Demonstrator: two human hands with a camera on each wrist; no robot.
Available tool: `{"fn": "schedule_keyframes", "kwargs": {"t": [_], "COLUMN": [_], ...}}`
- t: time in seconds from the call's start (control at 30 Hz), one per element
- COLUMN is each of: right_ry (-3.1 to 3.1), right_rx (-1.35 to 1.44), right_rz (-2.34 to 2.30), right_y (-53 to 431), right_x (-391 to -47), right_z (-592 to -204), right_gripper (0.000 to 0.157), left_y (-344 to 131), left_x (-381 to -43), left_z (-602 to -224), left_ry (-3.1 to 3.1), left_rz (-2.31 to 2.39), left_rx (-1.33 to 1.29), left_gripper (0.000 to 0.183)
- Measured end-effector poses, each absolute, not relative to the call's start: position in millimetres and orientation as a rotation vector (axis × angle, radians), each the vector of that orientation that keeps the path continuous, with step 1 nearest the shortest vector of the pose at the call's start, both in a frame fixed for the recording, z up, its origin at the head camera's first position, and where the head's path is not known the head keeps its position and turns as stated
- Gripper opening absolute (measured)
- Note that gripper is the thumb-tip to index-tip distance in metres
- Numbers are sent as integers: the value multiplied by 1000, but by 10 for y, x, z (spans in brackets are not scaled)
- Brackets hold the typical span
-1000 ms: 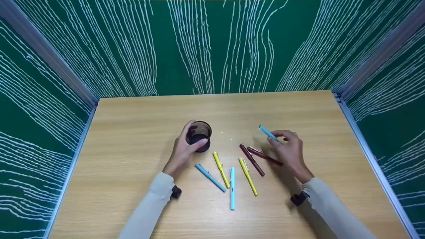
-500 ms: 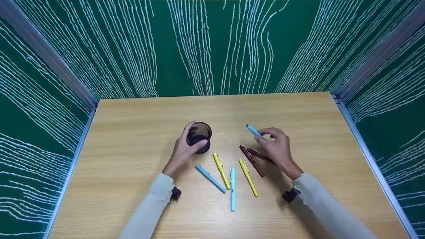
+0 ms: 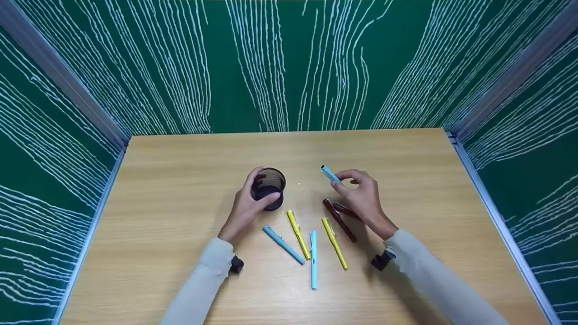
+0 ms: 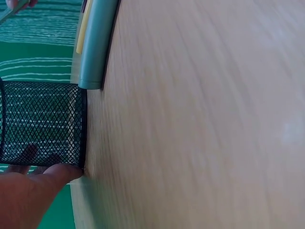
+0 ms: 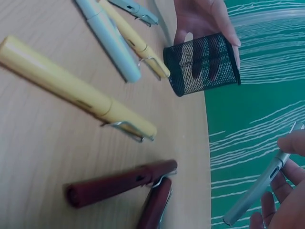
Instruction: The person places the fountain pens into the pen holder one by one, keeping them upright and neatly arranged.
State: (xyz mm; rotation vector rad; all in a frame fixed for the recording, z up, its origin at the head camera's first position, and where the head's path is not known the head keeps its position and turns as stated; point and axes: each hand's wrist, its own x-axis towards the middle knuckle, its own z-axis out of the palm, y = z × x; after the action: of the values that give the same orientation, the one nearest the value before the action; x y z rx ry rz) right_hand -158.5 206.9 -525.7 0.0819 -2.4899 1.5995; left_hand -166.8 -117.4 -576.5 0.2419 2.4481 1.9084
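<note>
My left hand point(image 3: 244, 207) grips a black mesh pen cup point(image 3: 271, 186) that stands upright on the table, thumb on the near side and fingers round the far side. Nothing shows inside the cup. Above the table, to the right, my right hand point(image 3: 362, 197) pinches a light blue pen point(image 3: 330, 174) between thumb and fingers, tilted with one end pointing up and left. In the right wrist view the held pen point(image 5: 257, 191) appears at the lower right, apart from the cup point(image 5: 202, 64). Beneath the right hand, a dark red pen point(image 3: 339, 220) partly covers another.
Between the arms lie a blue pen point(image 3: 283, 244), a yellow pen point(image 3: 298, 234), a light blue pen point(image 3: 314, 259) and a second yellow pen point(image 3: 334, 243). Green walls point(image 3: 226, 90) with white lines surround the wooden table point(image 3: 180, 171) at the back and sides.
The right hand has moved left with the light blue pen, closer to the cup. The left hand stays on the cup, and the pens on the table lie as before.
</note>
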Motion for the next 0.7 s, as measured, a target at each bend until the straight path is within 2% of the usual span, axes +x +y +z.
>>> {"fn": "schedule_keyframes", "kwargs": {"t": [0.7], "right_ry": [-2461], "right_rx": [215], "right_rz": [1784], "right_y": [1552], "right_x": [-1745], "right_z": [-5026], "right_gripper": [15], "left_y": [-1186], "left_x": [-1685], "left_z": [-5777], "left_ry": [2458], "left_rz": [1885], "left_rx": [245], "left_gripper": [93]}}
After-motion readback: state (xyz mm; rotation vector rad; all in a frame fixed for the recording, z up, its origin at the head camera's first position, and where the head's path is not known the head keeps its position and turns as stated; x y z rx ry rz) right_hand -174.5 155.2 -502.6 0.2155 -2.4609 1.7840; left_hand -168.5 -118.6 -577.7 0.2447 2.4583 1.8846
